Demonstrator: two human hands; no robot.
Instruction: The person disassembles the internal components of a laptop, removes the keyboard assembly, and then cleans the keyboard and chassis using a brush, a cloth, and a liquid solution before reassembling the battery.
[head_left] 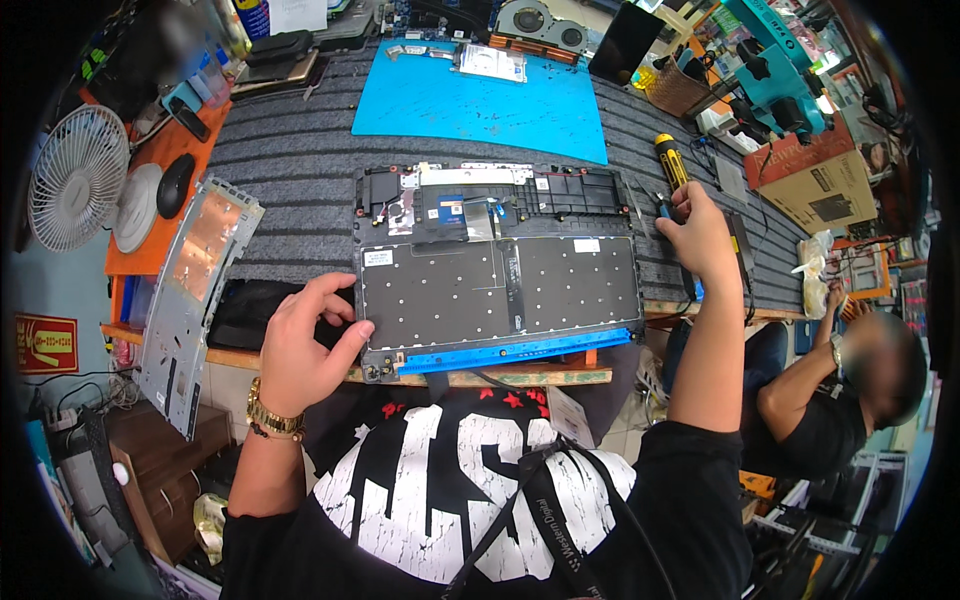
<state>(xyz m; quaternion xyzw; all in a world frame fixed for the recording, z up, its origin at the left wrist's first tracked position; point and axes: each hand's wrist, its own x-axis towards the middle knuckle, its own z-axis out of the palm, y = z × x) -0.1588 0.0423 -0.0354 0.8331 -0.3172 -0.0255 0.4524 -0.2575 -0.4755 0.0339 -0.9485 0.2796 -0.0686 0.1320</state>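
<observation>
A laptop's upper case (440,290), underside up, lies in front of me at the table's near edge. The dark back of its keyboard shows, with a blue strip (510,350) along its near side. My left hand (308,340) grips the case's left edge, thumb on top near the corner. To the right of the case, my right hand (700,235) is closed in a pinch by some dark, slim tools. What its fingers hold, if anything, is hidden. Just beyond it lies a yellow and black screwdriver (671,160).
A blue mat (480,110) bears a silver drive (492,63) and small parts; a cooling fan assembly (540,28) lies behind it. At left, a metal laptop panel (195,290) leans near a white fan (80,178). Cardboard boxes (825,190) and another person (830,400) are at right.
</observation>
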